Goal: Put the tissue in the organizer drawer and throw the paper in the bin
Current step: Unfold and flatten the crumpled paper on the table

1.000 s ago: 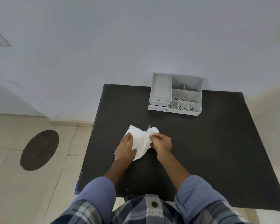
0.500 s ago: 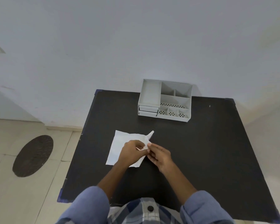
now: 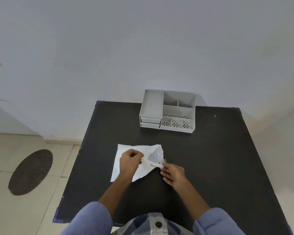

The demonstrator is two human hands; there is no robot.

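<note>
A white sheet [image 3: 124, 150] lies partly unfolded on the black table [image 3: 202, 167], its right side lifted and creased. My left hand [image 3: 129, 161] rests on the sheet with fingers curled, pinching its middle. My right hand [image 3: 172, 173] pinches the sheet's right edge near a thin white fold. I cannot tell tissue from paper in this white material. The grey organizer [image 3: 168, 111] stands at the table's far edge against the wall, its two small drawers [image 3: 150, 122] at the front left both closed. No bin is in view.
A dark oval mat [image 3: 31, 172] lies on the tiled floor to the left of the table. The white wall rises right behind the organizer. My blue sleeves and checked shirt fill the bottom edge.
The crumpled sheet has been spread wider and flatter. My hands have moved apart, the right one pulling the sheet's edge rightwards. The camera has shifted.
</note>
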